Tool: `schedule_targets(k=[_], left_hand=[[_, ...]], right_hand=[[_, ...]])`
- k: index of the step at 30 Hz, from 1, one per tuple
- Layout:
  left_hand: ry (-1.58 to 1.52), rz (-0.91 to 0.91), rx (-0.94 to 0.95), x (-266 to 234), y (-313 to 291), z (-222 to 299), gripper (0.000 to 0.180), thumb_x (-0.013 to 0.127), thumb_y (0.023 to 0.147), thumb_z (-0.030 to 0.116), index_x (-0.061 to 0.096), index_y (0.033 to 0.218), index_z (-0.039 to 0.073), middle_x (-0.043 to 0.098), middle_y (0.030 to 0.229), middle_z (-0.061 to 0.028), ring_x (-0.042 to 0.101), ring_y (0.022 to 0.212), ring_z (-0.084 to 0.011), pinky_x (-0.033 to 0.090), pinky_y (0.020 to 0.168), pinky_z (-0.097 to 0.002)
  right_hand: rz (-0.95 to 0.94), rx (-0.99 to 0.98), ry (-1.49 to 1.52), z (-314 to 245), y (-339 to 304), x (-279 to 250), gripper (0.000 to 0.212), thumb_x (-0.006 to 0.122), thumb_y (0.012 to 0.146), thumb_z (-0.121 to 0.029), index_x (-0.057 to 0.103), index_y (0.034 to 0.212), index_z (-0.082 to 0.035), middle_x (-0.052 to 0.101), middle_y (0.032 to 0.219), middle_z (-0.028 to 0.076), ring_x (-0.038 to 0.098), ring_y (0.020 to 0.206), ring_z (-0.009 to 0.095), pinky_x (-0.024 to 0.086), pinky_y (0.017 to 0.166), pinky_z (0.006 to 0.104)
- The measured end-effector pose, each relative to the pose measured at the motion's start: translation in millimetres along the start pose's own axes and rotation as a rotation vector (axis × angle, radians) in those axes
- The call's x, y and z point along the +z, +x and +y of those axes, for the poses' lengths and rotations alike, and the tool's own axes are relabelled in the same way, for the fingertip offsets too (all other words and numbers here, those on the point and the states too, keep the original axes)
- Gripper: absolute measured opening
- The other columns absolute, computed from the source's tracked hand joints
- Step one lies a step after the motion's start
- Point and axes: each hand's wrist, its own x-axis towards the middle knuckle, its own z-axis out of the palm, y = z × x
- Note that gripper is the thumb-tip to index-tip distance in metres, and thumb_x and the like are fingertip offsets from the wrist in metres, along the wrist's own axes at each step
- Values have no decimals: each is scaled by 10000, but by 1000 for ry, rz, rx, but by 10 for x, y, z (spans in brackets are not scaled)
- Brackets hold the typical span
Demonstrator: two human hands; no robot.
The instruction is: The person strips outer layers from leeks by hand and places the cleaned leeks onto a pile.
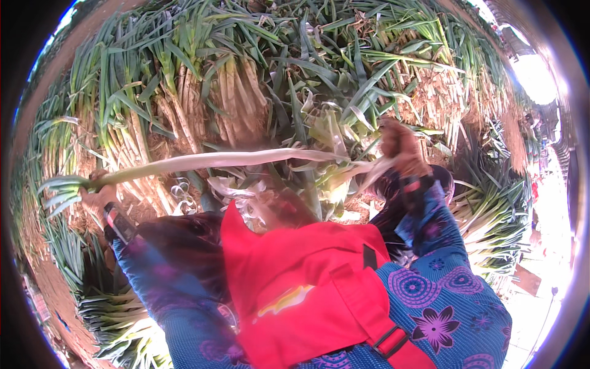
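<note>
A long green onion (215, 161) lies level across the space in front of me, its green leaves to the left and its pale stalk stretching right. My left hand (98, 200) is closed round it just below the leaves. At the right, my right hand (402, 150) is closed and somewhat blurred. From it hangs a pale strip of outer leaf (373, 172), which runs toward the stalk's right end; whether the two are still joined I cannot tell. Beneath the stalk is a heap of stripped leaves and skins (329, 184).
Bundles of unpeeled green onions (236, 98) with earthy roots stand along the far side. Cleaner white-stalked onions (491, 224) lie at my right, and another pile (132, 329) is at the lower left. A red apron (313, 277) covers my lap.
</note>
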Motion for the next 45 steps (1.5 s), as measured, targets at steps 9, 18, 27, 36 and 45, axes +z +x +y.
schedule_targets(k=[9,18,27,36,45], left_hand=[[286,-305,-55,272,-733,-1079,360,496,923,319,511,1126,22,628,939,-187,616,896,-341,453,892,-507],[886,-804,-138,728,-1780,-2278,356,492,896,189,471,1173,-33,577,1082,-183,572,1033,-322,463,903,-473],[796,-884,-676,1075,-2909,-3471,410,456,908,99,411,1314,66,554,1138,-79,583,966,-226,472,851,-361],[1007,-982,-687,531,-3410,-3792,266,482,988,300,567,1080,66,578,816,6,502,693,-59,406,626,-211],[1016,-893,-681,754,-3276,-3478,244,590,927,136,580,1137,11,630,966,-30,566,841,-90,462,775,-224]], right_hand=[[234,-317,-1760,-239,532,-420,468,620,842,-293,565,1231,-39,634,1166,134,618,1019,216,484,900,333],[-420,-359,-1088,215,519,1575,490,560,922,-301,494,1296,7,586,1185,89,538,1104,176,417,962,304],[-400,-203,-631,-73,627,1488,527,533,918,-452,539,1219,-19,615,1061,90,596,937,147,474,806,297],[-271,-443,138,-491,751,1042,514,501,928,-431,487,1172,21,619,920,167,631,790,267,509,691,352],[-516,-544,609,-754,672,691,511,595,843,-494,547,1072,-40,561,860,136,516,727,252,433,648,381]])
